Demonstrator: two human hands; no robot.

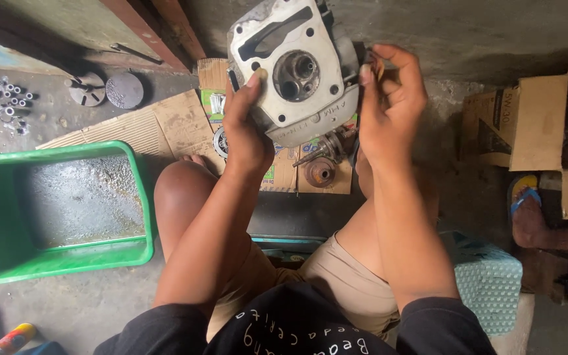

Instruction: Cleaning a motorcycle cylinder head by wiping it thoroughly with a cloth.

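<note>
A person sits low over a concrete floor (87,309), seen from above, knees apart, holding a grey metal engine cylinder head (294,69) up in front of them with both hands. The left hand (246,128) is clasped along the left side of the part, thumb pressed against its flat face beside the round central opening. The right hand (389,105) grips the right edge, fingers curled around it. The cylinder head is held in the air, tilted, its flat machined face turned toward the camera, above the far middle of the scene.

Below it, flattened cardboard sheets (165,125) lie on the floor. On them, between the knees, rest a rusty round metal part (320,172) and, just beside it, a short shaft-like metal piece (327,146); a toothed round part (220,141) shows partly behind the left hand.

On the left, near the left knee, stands a green plastic tub (8,243) with a wet, greasy bottom. Far left, small bolts and nuts (8,98) are scattered on the floor, with two round metal discs (106,90) to their right.

On the right is an open cardboard box (534,125). Near it another person's foot in a blue and yellow sandal (527,204) rests on the floor. A teal dotted cushion (488,276) lies beside the seated person's right leg.
</note>
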